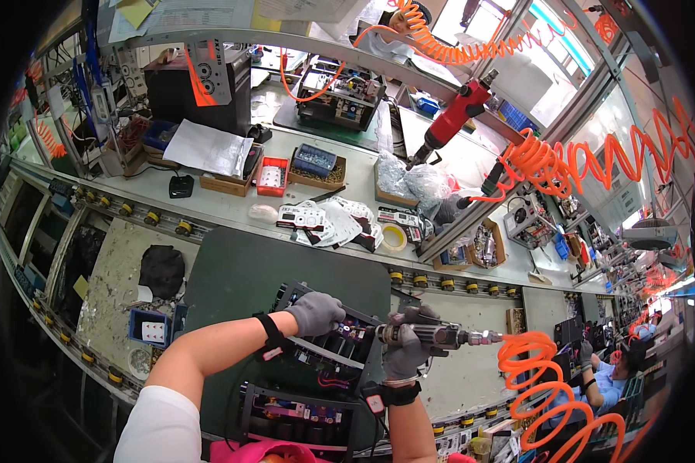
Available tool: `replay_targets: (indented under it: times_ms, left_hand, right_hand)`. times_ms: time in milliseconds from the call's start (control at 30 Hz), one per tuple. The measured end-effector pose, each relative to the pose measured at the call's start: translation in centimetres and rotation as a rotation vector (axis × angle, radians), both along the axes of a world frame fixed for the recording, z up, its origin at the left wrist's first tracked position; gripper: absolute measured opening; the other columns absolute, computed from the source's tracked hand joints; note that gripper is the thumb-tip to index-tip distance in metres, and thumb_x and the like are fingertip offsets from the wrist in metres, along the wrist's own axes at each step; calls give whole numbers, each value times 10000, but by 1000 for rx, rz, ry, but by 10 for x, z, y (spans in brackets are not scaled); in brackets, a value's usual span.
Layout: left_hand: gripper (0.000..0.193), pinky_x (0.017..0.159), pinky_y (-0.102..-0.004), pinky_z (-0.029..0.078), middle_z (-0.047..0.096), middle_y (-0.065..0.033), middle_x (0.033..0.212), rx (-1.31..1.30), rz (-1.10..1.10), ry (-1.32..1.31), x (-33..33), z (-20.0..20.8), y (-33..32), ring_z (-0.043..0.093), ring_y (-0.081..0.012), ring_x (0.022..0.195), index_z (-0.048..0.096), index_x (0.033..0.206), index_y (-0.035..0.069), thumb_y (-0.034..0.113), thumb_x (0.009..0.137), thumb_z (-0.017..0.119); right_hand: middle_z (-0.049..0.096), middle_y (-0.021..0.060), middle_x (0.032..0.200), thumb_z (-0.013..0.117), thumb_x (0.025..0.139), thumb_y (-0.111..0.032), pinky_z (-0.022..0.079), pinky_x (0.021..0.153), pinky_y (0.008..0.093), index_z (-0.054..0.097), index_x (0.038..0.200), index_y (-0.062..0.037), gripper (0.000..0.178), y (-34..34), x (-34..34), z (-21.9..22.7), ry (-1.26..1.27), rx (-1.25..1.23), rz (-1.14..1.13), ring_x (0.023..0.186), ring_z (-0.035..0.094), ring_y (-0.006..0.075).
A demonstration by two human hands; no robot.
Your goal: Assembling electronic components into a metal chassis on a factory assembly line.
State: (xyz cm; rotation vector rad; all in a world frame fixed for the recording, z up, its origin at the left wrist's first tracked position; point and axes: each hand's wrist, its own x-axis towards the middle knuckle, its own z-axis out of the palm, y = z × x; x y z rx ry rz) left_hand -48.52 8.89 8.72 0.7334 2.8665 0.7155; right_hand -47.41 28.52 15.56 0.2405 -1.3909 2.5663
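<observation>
My left hand (317,312), in a grey glove, is closed over the far edge of an open black electronics chassis (324,356); what its fingers hold, if anything, is hidden. The chassis has circuit boards, dark capacitors and red wires inside. My right hand (406,356), gloved too, wraps round a metal air screwdriver (432,336) held nearly level, its front end close to the chassis's right side. From its rear an orange coiled hose (529,351) runs off to the lower right. A second similar chassis (297,417) sits nearer to me. Both wrists wear black bands.
Under the work lies a dark green board (232,270) on a roller conveyor (152,218). A blue bin (148,328) and black cloth (162,272) are at left. The far shelf holds white printed plates (332,221), tape (394,237) and boxes. A red power tool (452,123) hangs above. A co-worker (606,378) sits at right.
</observation>
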Motion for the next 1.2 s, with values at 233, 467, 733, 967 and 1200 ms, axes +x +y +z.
replay_targets:
  times_ms: [233, 467, 733, 967, 1200]
  left_hand:
    - [126, 725, -425, 499, 598, -78, 855, 15, -42, 33, 1, 1, -4, 610, -309, 844, 637, 868, 115, 204, 778, 635]
    - [145, 727, -427, 501, 595, -75, 893, -83, -66, 66, 2, 8, -9, 606, -294, 884, 622, 874, 117, 219, 775, 651]
    - [209, 699, -416, 505, 580, -86, 887, -119, -83, 250, -6, 3, -15, 601, -294, 848, 632, 913, 148, 214, 720, 674]
    - [241, 626, -386, 501, 603, -89, 851, -333, -155, 368, -9, 18, -24, 611, -262, 779, 621, 971, 93, 225, 772, 586]
    - [165, 599, -409, 499, 606, -106, 790, -409, -81, 290, -15, 6, -5, 625, -266, 714, 624, 798, 87, 224, 808, 531]
  right_hand:
    - [576, 129, 1012, 528, 696, 108, 542, 792, 416, 475, 1177, -17, 499, -3, -9, -25, 6, -9, 116, 828, 613, 213]
    - [609, 128, 996, 601, 715, 116, 550, 778, 357, 488, 1174, -10, 488, -16, -14, -22, -30, 132, 180, 855, 646, 220]
    - [621, 85, 1009, 619, 753, 88, 538, 783, 315, 544, 1153, -58, 432, -16, -10, -19, -79, 311, 211, 869, 632, 173]
    - [611, 24, 964, 629, 752, 115, 501, 776, 243, 546, 1173, 9, 442, -35, -14, -40, 85, 329, 141, 855, 592, 91]
    - [627, 42, 945, 624, 767, 82, 510, 745, 245, 553, 1153, 11, 398, -43, -15, -40, 120, 278, 66, 826, 608, 101]
